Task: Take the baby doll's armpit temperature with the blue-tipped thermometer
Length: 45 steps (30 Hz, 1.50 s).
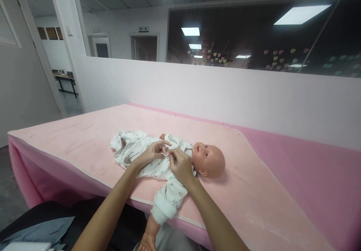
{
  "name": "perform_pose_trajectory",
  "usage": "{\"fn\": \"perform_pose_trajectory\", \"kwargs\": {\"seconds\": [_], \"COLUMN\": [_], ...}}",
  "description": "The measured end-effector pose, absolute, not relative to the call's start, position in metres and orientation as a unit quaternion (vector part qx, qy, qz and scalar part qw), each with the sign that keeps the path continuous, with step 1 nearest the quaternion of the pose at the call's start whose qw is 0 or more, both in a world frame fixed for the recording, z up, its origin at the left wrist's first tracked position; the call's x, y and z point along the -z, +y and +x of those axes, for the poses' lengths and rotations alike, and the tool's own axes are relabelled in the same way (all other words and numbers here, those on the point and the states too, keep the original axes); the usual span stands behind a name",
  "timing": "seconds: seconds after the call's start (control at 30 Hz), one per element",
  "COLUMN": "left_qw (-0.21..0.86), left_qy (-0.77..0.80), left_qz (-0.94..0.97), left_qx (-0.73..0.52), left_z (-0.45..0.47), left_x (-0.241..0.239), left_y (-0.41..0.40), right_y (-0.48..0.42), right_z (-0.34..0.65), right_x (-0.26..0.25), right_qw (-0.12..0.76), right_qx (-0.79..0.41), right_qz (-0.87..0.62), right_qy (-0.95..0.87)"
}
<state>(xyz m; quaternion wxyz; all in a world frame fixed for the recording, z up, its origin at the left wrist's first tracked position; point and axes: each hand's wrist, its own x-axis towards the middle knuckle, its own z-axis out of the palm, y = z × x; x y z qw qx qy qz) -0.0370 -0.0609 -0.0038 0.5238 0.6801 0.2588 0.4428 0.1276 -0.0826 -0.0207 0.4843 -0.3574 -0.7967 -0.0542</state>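
Observation:
A baby doll [210, 160] lies on its back with its head to the right, wearing a white printed baby garment [152, 172]. Over the chest, my right hand [180, 164] is closed in a pinch on a small white bit of the garment's front. My left hand [155, 153] meets it from the left, its fingers curved and its thumb at the same spot of cloth. What exactly lies between the fingertips is too small to make out. One sleeved doll arm [167, 200] hangs over the near table edge, below my right wrist. The garment's lower end is loosely bunched at the left.
The doll rests on a table with a pale pink cover [84, 134], over a darker pink cloth [310, 168]. Behind it stands a white half wall [225, 93] with glass above. A door [25, 66] is at the left. My lap is under the near edge.

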Motion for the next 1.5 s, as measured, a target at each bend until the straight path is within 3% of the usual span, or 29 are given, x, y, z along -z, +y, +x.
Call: {"fn": "perform_pose_trajectory", "kwargs": {"seconds": [1.5], "left_qw": [0.515], "left_qy": [0.261], "left_qz": [0.67], "left_qx": [-0.467], "left_z": [-0.0392], "left_x": [0.0099], "left_y": [-0.0559], "right_y": [-0.087], "right_z": [0.1283], "right_x": [0.0157], "right_qw": [0.45], "right_qx": [0.06], "right_qz": [-0.354], "right_qy": [-0.818]}}
